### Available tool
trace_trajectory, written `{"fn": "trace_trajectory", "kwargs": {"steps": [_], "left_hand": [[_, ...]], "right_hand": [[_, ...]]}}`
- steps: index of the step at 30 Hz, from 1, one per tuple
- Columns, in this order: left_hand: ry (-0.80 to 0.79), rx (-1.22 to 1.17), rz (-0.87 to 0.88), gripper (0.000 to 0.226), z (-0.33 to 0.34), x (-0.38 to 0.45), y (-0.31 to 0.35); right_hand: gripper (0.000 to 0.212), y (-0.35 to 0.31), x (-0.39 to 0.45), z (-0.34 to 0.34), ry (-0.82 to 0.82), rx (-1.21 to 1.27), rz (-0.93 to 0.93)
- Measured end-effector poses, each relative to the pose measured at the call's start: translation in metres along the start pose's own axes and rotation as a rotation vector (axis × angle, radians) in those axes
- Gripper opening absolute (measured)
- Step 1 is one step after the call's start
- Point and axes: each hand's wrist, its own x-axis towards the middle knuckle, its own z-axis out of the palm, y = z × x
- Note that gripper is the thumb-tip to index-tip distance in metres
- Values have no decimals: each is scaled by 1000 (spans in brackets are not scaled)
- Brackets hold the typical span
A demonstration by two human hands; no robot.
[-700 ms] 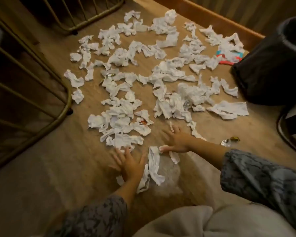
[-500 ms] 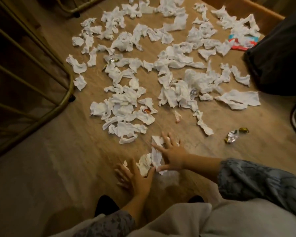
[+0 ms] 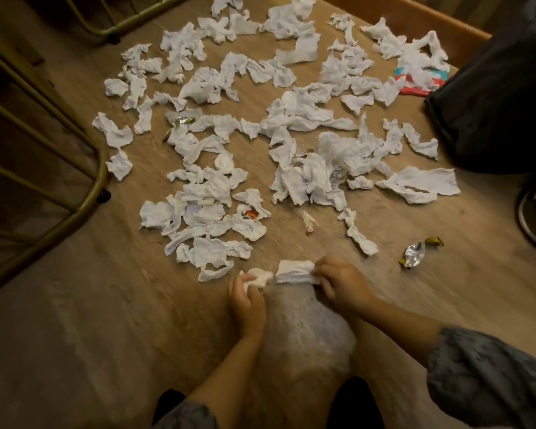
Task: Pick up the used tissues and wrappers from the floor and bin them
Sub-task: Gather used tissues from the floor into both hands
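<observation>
Several crumpled white tissues point(image 3: 205, 196) lie scattered across the wooden floor. My left hand point(image 3: 248, 300) is closed around a small balled tissue point(image 3: 259, 276) near the front of the spread. Right beside it, my right hand point(image 3: 338, 281) grips a flatter folded tissue point(image 3: 293, 270). A silver and gold candy wrapper point(image 3: 415, 253) lies to the right of my right hand. A small clear wrapper with red ends point(image 3: 308, 221) sits just beyond my hands. The black bin point(image 3: 492, 97) stands at the right edge.
A red and blue packet point(image 3: 415, 85) lies partly under tissues next to the bin. Brass-coloured metal frames stand at the left point(image 3: 84, 193) and top left point(image 3: 136, 18). A dark curved base point(image 3: 529, 224) sits at the right. A wooden skirting board point(image 3: 415, 17) runs behind.
Both hands have gone from flat and spread on the floor to closed around tissues, and have drawn together. The view has tilted slightly down.
</observation>
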Motion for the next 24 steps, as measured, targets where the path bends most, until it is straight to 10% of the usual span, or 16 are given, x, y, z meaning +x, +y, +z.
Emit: {"fn": "trace_trajectory", "kwargs": {"steps": [8,15,24], "left_hand": [[111,143,287,34,26,61,56],[134,510,88,20,5,87,-1],[-53,335,367,29,12,17,-31]], "right_hand": [[45,27,25,-62,634,144,520],[32,65,17,-33,206,-85,564],[43,39,-22,-8,48,-103,422]]}}
